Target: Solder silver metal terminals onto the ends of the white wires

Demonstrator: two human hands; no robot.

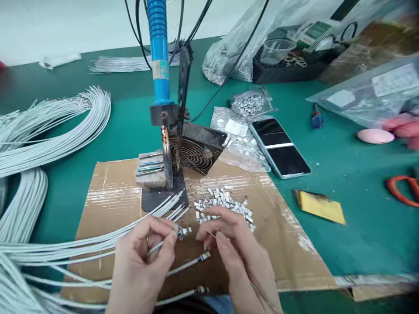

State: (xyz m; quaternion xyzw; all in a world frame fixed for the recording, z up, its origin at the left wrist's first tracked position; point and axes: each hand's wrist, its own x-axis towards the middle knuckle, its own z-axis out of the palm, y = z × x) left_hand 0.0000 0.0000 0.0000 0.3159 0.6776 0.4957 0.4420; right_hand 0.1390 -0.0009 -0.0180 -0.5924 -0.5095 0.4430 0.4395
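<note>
My left hand (144,257) pinches a white cable (154,249) between thumb and forefinger, close to its end. A small metal connector (184,231) shows at that end, just past the fingertips. My right hand (237,257) is curled, thumb toward the fingers, around a thin wire (212,234); more of it shows by the palm. Beside the right fingers lies a pile of small metal connectors (225,200) on the cardboard (278,244). Two more cables with connectors (204,256) on their ends lie below the hands. Several bare-ended cables (168,205) rest against the stand's black base.
A blue-handled soldering iron (159,52) stands upright in a holder, tip down, before a small black fan (196,150). Cable bundles (88,117) cover the left side. A phone (279,148), a yellow sponge (321,207), orange-handled scissors (402,189) and plastic bags (245,131) lie rightward.
</note>
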